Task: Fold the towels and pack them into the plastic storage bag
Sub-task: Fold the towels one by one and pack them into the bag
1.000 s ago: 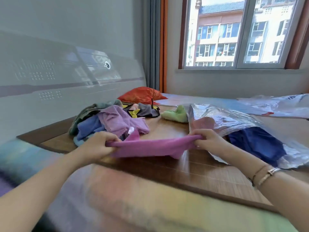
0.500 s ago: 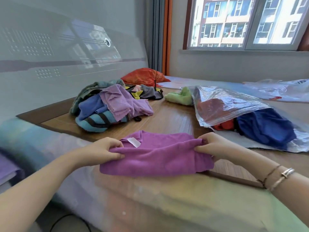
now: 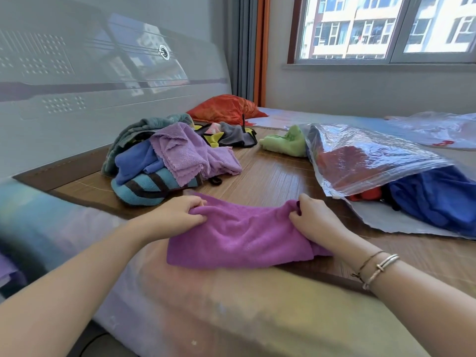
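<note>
Towel [image 3: 242, 235] nearest, on the mat [image 3: 270, 176] — pile [image 3: 164, 161] behind-left, storage bag [image 3: 373, 161] right.

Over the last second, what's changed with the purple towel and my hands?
The purple towel, held stretched in the air a second ago, has come down toward you onto the near edge of the mat, now folded over with its white tag hidden. The left hand and right hand still grip its far corners. The towel pile and plastic storage bag haven't moved.

home bedroom: glossy grey padded headboard [image 3: 103, 81] left of the left hand [image 3: 177, 215], brown woven bamboo bed mat [image 3: 273, 176] beneath it, grey and orange curtains [image 3: 251, 47] beyond.
</note>
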Demonstrator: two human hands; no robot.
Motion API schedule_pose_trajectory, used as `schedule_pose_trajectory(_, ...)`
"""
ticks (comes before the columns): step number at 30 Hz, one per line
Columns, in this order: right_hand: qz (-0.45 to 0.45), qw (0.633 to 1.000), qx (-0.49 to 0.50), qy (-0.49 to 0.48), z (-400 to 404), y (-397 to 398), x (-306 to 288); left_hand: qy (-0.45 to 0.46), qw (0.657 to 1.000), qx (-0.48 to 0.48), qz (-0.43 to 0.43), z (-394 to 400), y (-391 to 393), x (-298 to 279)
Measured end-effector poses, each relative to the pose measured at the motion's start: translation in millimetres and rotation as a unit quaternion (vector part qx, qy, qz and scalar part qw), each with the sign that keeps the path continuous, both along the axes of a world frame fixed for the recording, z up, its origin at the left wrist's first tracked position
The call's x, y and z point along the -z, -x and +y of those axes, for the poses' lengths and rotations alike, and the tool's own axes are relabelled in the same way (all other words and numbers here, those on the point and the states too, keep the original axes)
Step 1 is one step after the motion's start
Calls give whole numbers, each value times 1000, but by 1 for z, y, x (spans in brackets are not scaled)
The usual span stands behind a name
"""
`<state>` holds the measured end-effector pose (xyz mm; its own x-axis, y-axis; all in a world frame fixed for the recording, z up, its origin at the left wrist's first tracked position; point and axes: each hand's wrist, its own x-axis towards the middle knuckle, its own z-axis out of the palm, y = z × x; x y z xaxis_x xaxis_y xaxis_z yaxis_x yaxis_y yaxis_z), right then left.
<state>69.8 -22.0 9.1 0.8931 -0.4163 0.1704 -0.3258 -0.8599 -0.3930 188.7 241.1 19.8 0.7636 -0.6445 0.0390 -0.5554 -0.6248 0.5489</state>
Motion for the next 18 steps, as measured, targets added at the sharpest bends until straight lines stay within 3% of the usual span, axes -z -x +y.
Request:
schedule_pose_trajectory(3,-12,999,20,-23,-6,-2,1,-8,998,-48,-27,-7,-16,3)
schedule_pose_trajectory(7,-13,998,63,1,-15,-4,13,-23,984,-117,-136,-15,-27,5)
schedule_pose_trajectory(12,61,990,111,68,-19,-9,19,-122,933,-197,-274,-42,-12,15)
schedule_pose_trajectory(15,107,980,128,112,-22,-5,16,-86,932,-174,-306,-62,5,18)
schedule_pose_trajectory(18,158,965,125,168,-26,9,13,-47,970,-74,-225,-84,34,20)
